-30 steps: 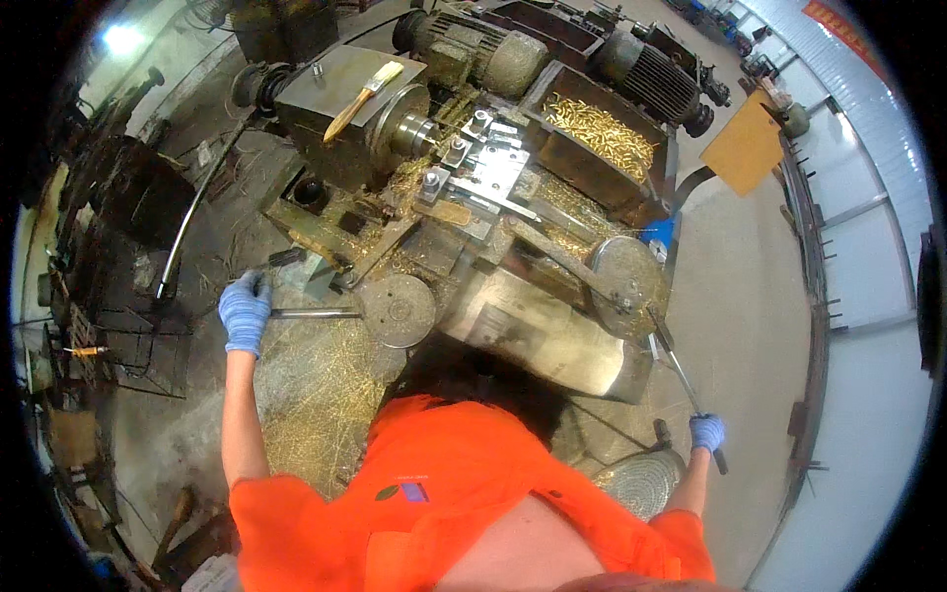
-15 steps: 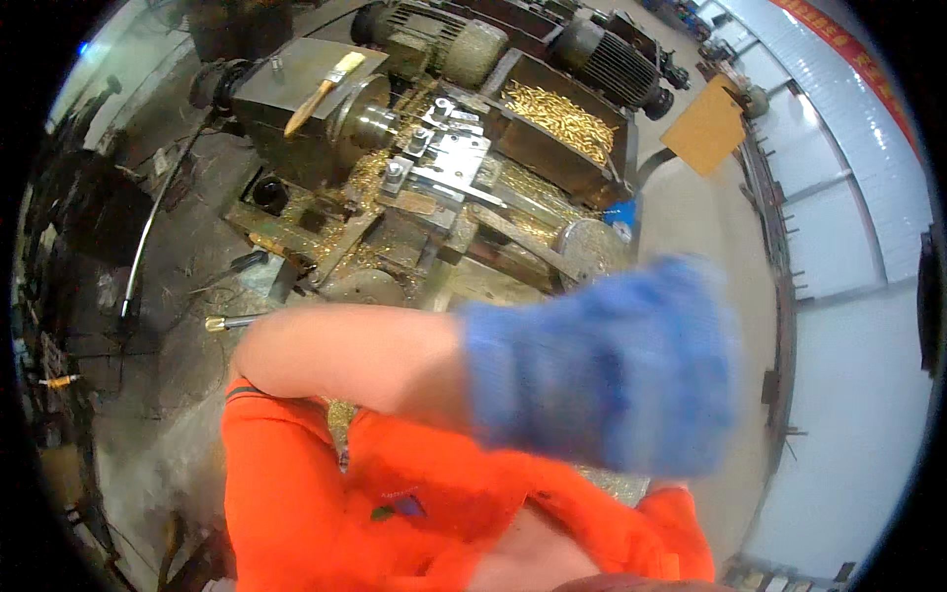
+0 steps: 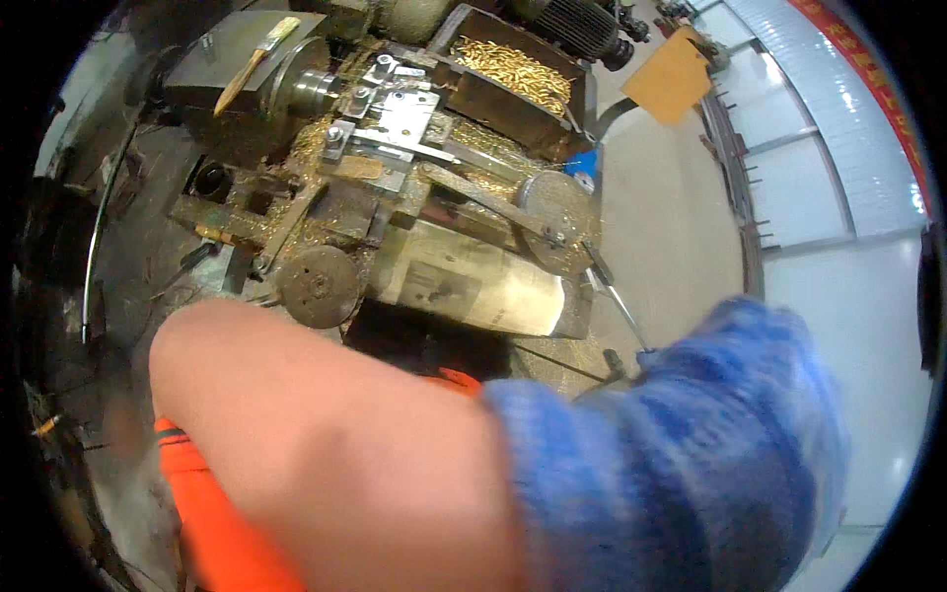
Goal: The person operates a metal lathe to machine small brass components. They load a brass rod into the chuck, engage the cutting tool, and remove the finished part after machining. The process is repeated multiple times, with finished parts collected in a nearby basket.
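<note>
My left forearm reaches across the lower part of the view from left to right, bare below an orange sleeve [image 3: 222, 513]. My left hand [image 3: 691, 444] wears a blue mottled knit glove and looks large and blurred at the lower right. Its fingers are smeared, so whether it holds anything does not show. Just past the glove's upper edge stands a metal lever [image 3: 617, 298] of the lathe. My right hand is not in view. Beyond my arm is the lathe, with its chuck [image 3: 308, 91], tool slide [image 3: 406, 116] and round handwheel disc [image 3: 321, 286].
A metal bin [image 3: 483, 99] behind the slide holds many small brass-coloured parts [image 3: 518, 74]. A wood-handled brush [image 3: 254, 67] lies on the headstock. Brass chips cover the bed. A printed cream sheet [image 3: 469, 279] lies at the front. A brown board [image 3: 671, 77] stands at the back right.
My gloved left hand has moved right and down, and my forearm looks larger and nearer. The lathe has shifted left and up in view, uncovering the cream sheet and the lever.
</note>
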Tool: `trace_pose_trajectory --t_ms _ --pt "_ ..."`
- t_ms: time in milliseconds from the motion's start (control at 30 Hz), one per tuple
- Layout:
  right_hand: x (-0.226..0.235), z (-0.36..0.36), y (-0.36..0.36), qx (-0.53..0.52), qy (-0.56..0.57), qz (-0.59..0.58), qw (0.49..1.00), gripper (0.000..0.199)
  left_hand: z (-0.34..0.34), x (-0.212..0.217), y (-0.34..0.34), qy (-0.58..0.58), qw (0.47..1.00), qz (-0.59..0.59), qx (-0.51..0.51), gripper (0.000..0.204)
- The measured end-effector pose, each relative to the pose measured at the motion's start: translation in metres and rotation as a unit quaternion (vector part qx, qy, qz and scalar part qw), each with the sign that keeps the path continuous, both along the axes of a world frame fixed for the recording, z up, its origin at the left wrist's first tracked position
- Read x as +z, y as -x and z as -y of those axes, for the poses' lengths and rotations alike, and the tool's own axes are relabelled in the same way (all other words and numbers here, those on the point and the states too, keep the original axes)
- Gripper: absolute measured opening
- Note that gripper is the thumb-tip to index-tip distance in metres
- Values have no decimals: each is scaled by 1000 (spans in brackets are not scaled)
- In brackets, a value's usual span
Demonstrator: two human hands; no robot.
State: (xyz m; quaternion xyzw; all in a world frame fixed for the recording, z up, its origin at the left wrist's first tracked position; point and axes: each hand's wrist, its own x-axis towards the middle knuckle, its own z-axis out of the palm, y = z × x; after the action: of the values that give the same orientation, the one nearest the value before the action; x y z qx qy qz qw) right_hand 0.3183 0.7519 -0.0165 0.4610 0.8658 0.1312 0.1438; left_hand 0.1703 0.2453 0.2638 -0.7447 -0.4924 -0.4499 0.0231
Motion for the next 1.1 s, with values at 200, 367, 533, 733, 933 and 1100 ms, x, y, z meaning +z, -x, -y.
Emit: trace_pose_trajectory --t_ms 200,367,533,733,933,1100 --pt "-4 -9 -2 3 5 -12 1000 41 65 -31 25 79 990 55 104 15" --pt "-15 -9 -9 13 8 -38 999 34 168 -123 41 346 726 -37 593 20" --pt "-3 14 -9 13 19 -69 997 34 260 -195 5 433 548 7 715 24" --pt "-13 3 -18 16 27 -63 997 35 261 -197 -14 416 532 179 716 28" --pt "-11 8 -22 4 23 -43 999 39 282 -205 -1 257 565 130 774 28" --pt "-9 20 -26 -11 41 -106 993 34 325 -255 16 302 505 116 801 27"
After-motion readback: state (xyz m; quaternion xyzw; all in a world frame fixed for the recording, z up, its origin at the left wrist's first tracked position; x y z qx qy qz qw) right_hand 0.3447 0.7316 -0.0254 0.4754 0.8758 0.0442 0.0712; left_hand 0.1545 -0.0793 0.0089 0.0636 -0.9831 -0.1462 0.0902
